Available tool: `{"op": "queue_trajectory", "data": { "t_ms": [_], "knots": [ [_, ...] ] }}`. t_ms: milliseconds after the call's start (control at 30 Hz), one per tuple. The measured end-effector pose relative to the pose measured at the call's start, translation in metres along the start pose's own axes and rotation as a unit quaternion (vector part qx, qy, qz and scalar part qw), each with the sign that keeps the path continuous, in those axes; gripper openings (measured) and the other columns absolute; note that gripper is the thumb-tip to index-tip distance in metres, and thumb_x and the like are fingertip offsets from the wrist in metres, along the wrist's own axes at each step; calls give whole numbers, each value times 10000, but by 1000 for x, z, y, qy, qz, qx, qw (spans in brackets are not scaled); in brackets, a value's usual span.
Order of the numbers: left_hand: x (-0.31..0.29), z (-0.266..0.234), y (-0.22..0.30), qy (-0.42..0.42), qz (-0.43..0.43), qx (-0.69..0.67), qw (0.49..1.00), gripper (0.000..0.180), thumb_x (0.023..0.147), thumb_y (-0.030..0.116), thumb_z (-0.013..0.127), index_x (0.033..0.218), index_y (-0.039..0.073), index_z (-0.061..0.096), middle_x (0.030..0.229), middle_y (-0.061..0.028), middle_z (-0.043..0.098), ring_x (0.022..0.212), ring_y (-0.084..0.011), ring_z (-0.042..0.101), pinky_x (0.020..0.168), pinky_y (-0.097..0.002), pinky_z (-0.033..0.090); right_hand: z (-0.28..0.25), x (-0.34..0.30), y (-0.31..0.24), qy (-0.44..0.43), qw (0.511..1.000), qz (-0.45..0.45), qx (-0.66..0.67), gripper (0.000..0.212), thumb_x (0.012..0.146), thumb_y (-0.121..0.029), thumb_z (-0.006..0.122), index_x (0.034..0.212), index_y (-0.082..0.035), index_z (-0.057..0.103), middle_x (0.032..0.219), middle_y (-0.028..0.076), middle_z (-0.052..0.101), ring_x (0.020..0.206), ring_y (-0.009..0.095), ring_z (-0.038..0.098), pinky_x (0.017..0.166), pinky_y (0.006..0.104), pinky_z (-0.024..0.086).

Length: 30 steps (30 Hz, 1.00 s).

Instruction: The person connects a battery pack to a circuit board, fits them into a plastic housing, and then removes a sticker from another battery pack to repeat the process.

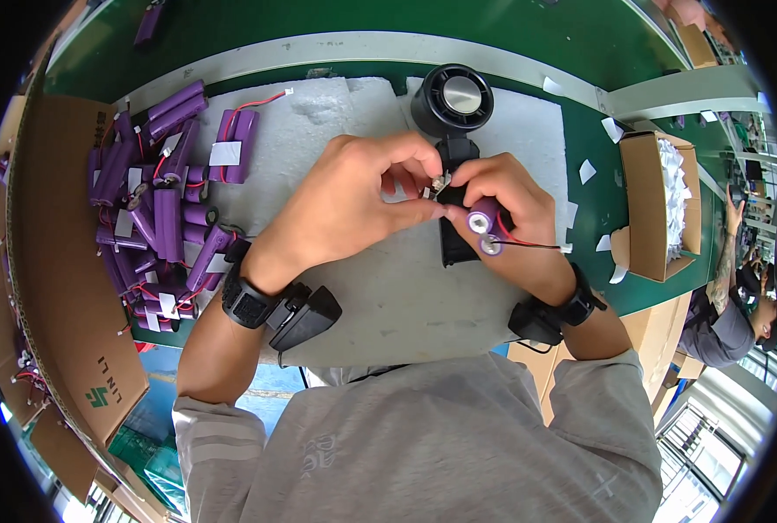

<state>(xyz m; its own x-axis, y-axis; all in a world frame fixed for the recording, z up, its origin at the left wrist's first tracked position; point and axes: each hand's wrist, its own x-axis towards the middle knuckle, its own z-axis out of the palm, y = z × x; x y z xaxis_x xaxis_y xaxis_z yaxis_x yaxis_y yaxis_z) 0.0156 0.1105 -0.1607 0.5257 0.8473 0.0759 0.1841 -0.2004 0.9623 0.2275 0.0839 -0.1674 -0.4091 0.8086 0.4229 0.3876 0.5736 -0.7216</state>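
My left hand (345, 205) is closed in a pinch at the middle of the foam mat. Its thumb and forefinger hold a small whitish, metallic-looking piece (440, 183), too small to name. My right hand (519, 196) meets it with thumb and fingertips at the same piece. In the curled fingers of the right hand is a purple battery pack (484, 218), its cell ends facing me and its red and black leads running right to a white plug. Under both hands lies a black handheld fan (452, 101), round head far, its handle (458, 244) partly hidden.
A heap of purple battery packs (169, 222) lies at the left beside a cardboard box wall (74, 200). At the right, an open carton (654, 213) holds white slips. White scraps (587, 172) dot the green table (593, 227). A person (724, 322) is farther right.
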Motion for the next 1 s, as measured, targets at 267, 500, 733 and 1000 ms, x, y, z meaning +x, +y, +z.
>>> {"op": "queue_trajectory", "data": {
  "t_ms": [267, 500, 733, 1000],
  "knots": [
    [1, 7, -3, 8, 10, 15, 1000, 262, 725, 46, 789, 930, 8, 630, 841, -85, 676, 764, -182, 672, 707, -293, 548, 4, -4, 7, 6, 1000, 16, -8, 277, 714, 85, 744, 873, -33, 551, 923, 109, 635, 745, 178, 597, 645, 268, 477],
    [2, 9, -5, 31, 65, 74, 995, 245, 713, 45, 794, 898, 17, 637, 808, -91, 660, 715, -211, 653, 659, -305, 537, 5, -5, 11, 8, 1000, 18, -3, 259, 714, 99, 731, 863, -26, 561, 893, 103, 627, 749, 187, 599, 652, 278, 483],
    [3, 10, -1, 1, 39, 41, 998, 261, 700, -10, 795, 904, 22, 636, 838, -66, 635, 751, -179, 635, 688, -285, 535, 3, -4, 11, 3, 999, 29, -13, 268, 699, 105, 726, 871, -31, 571, 880, 91, 621, 743, 201, 596, 650, 285, 480],
    [0, 8, -6, 10, 101, 83, 991, 305, 670, -127, 663, 929, 34, 663, 876, -80, 620, 752, -191, 624, 658, -292, 511, 5, -5, 9, -13, 999, 36, -26, 256, 696, 97, 716, 863, -47, 586, 862, 73, 614, 733, 197, 594, 637, 282, 472]
  ]
}}
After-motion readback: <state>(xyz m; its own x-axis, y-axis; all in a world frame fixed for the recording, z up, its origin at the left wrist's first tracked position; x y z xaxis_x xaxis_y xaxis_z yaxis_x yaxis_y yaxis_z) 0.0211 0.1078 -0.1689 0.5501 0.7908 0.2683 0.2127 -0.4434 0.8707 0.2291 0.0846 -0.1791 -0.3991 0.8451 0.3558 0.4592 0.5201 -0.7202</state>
